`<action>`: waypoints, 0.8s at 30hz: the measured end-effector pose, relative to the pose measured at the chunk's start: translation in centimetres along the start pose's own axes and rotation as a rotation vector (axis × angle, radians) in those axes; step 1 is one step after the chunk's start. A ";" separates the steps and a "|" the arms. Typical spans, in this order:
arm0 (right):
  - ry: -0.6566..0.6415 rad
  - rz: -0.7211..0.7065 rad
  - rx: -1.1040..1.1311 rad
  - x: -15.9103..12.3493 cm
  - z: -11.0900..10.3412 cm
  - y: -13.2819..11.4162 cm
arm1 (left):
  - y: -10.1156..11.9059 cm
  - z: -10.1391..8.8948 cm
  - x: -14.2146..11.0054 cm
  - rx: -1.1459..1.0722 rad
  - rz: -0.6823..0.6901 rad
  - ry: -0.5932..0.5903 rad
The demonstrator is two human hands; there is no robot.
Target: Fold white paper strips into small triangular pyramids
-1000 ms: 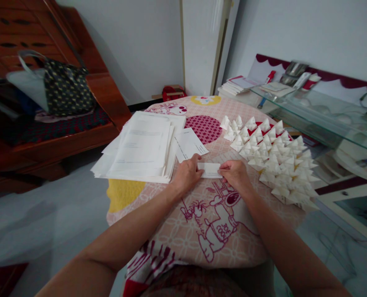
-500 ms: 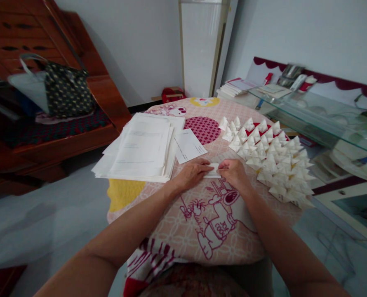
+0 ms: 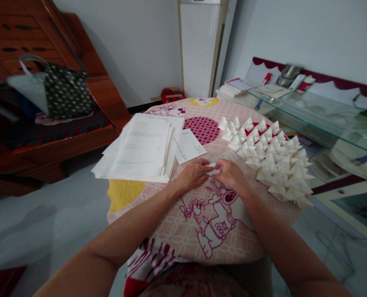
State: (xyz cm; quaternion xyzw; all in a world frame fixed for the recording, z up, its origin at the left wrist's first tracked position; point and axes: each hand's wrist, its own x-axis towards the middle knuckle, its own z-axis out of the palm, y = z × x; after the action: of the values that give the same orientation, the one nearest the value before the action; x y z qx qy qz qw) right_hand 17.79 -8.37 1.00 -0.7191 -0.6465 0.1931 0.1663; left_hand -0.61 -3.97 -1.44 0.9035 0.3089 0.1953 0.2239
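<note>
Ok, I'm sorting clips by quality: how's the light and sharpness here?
Head view: dim overall; wide-lens stretch slants the wooden bench; print on the paper stack is too faint to read; small paper between left hand and right hand lacks crisp edges.

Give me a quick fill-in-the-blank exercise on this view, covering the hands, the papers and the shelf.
The left hand and right hand are at a small white piece of ____.
The tall stack of sheets lies on the person's ____ side of the table.
The rows of pointed white pieces stand on the person's ____ side.
The see-through shelf beyond them is made of ____.

Missing words: paper; left; right; glass.
</note>
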 end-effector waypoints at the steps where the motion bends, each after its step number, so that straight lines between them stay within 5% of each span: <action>1: -0.013 -0.003 0.007 0.0 -0.1 0.0 | 0.0 0.0 0.0 0.000 0.001 0.003; 15: -0.188 0.036 0.346 0.2 -0.7 2.4 | -0.1 0.1 0.1 0.002 -0.040 0.002; 24: -0.039 -0.006 0.111 -0.3 -0.6 0.6 | 1.4 0.6 0.5 -0.047 -0.175 0.057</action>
State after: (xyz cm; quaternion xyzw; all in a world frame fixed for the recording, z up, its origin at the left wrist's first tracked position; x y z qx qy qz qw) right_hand 18.56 -8.72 1.23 -0.7027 -0.6402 0.2423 0.1939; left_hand 0.68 -4.78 -1.08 0.8617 0.3882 0.2077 0.2524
